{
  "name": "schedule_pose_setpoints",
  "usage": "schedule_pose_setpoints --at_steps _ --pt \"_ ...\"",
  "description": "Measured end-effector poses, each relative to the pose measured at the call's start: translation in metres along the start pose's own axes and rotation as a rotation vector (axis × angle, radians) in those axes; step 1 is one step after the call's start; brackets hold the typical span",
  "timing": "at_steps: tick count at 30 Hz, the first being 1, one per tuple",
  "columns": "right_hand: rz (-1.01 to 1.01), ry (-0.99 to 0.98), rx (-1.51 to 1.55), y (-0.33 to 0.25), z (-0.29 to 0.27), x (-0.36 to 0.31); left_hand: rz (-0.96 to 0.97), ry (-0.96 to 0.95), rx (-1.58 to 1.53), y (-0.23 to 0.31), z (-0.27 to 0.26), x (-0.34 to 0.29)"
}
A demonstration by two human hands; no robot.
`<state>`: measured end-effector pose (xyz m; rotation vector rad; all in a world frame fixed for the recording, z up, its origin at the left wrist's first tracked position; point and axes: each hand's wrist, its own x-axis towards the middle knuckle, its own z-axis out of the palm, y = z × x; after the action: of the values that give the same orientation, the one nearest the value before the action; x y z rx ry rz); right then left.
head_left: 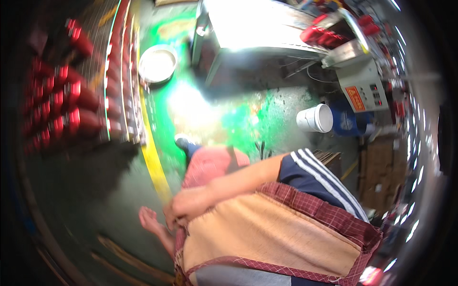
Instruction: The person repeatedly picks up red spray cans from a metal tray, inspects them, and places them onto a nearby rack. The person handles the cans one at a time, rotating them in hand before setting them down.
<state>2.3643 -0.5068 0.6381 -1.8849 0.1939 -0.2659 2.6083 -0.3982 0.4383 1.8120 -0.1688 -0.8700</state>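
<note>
My right arm, in a navy sleeve with white stripes, reaches across my body. My right hand (pixel 188 202) is closed at the left edge of a tan apron (pixel 267 229) with maroon checked trim, where the cloth gathers by the fingertips. What lies inside the fingers is partly hidden. Further left, away from the apron, my left hand (pixel 149 218) hangs over the dark floor, fingers loosely bent and apart, slightly blurred. Nothing shows in it. One dark shoe with a pale toe (pixel 182 141) stands on the green floor beyond a red-pink cloth (pixel 210 164) over my leg.
Racks of red cylindrical parts (pixel 78 95) stand at the left beside a yellow floor line (pixel 155 167). A round pale basin (pixel 158 64) sits ahead. To the right are a white bucket (pixel 315 118), a blue drum (pixel 350 119), a control box (pixel 362 86) and cardboard boxes (pixel 379 171). Long strips (pixel 129 257) lie lower left.
</note>
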Motion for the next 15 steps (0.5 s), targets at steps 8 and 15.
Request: schedule_pose_setpoints --at_steps 8,15 --pt "-0.001 0.508 -0.393 0.055 -0.213 0.043 0.416 -0.319 -0.026 0.163 0.148 0.105" --pt "-0.080 0.518 -0.628 0.057 -0.303 0.218 0.954 0.096 0.035 0.325 0.123 0.189"
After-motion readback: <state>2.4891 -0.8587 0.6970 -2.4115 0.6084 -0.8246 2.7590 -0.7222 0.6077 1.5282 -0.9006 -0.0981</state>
